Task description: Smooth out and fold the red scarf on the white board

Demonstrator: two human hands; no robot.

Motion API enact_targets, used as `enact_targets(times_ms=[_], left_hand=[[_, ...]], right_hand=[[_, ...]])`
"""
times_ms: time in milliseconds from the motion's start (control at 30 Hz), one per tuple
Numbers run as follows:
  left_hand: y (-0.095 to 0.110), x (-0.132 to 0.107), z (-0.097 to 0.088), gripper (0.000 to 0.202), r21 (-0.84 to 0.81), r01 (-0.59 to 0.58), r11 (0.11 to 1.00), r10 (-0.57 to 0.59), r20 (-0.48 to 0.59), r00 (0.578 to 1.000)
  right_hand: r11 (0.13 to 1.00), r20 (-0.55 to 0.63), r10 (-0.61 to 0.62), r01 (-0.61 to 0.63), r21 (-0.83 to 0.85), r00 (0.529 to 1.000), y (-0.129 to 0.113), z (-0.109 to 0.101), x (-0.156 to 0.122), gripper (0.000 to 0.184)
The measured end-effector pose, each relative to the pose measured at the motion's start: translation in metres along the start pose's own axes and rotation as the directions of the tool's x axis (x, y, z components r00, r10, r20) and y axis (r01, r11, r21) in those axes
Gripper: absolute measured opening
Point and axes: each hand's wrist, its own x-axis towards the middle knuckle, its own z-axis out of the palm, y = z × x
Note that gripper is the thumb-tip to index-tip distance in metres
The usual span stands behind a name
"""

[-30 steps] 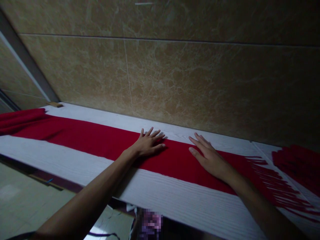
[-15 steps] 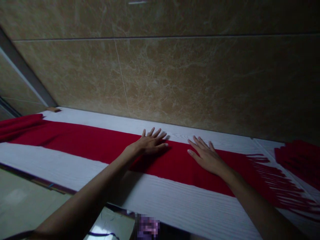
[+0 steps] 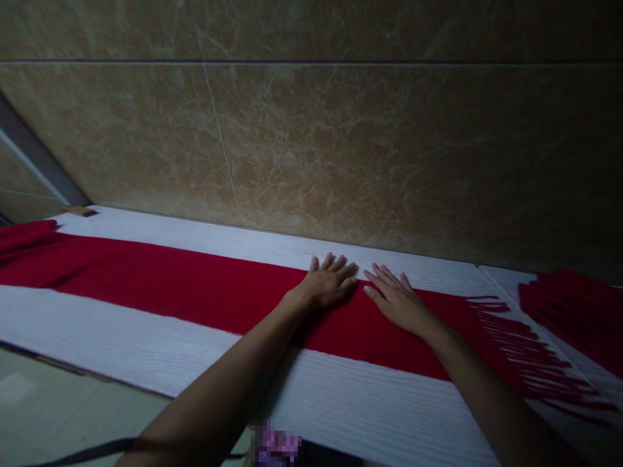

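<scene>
In the head view, a long red scarf (image 3: pixel 185 275) lies across a white, wood-grained table (image 3: pixel 131 334), running from the left side to the right in front of a brown marbled wall (image 3: pixel 311 143). The left hand (image 3: pixel 331 283) lies palm down on the scarf, its fingers released and fanned, their tips reaching past the far edge over the white surface. Just to its right, the right hand (image 3: pixel 395 302) is also palm down over the cloth — fingers straight, slightly parted and released, pointing far and left; whether every fingertip presses down, I cannot tell. The two hands are near each other but apart.

At the scarf's right end, a fringe (image 3: pixel 540 353) of loose strands spreads over the table. Farther right lies a second red bundle (image 3: pixel 579 318), dark and hard to make out. At the left, the red cloth is gathered into folds. A small wooden block (image 3: pixel 80 211) sits at the table's far left corner — close to the wall. Pale floor (image 3: pixel 73 402) shows at the near left.
</scene>
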Motion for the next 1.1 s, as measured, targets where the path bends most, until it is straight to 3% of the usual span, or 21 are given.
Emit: enact_targets(times_ms=[133, 233, 333, 667, 1100], left_hand=[[0.001, -0.001, -0.003, 0.056, -0.021, -0.023, 1.000, 0.021, -0.097, 0.995], [0.005, -0.001, -0.007, 0.047, -0.016, -0.113, 0.993, 0.106, -0.240, 0.965], [0.009, -0.002, -0.012, 0.035, -0.003, -0.201, 0.980, 0.191, -0.297, 0.935], [0.002, -0.001, -0.014, 0.026, -0.008, -0.054, 0.999, 0.051, -0.202, 0.978], [-0.001, -0.001, -0.011, 0.028, -0.022, -0.024, 0.999, 0.019, -0.183, 0.983]], right_hand=[[0.998, -0.059, -0.038, 0.041, 0.048, 0.998, 0.002, -0.001, 0.001, 0.049], [0.991, -0.161, -0.083, 0.098, 0.088, 0.983, 0.003, -0.006, 0.003, 0.043], [0.982, -0.248, -0.118, 0.150, 0.115, 0.962, 0.006, -0.011, 0.005, 0.036], [0.974, -0.279, -0.159, 0.197, 0.114, 0.947, 0.018, -0.013, 0.007, 0.029], [0.974, -0.239, -0.113, 0.155, 0.165, 0.964, 0.014, -0.012, 0.007, 0.029]])
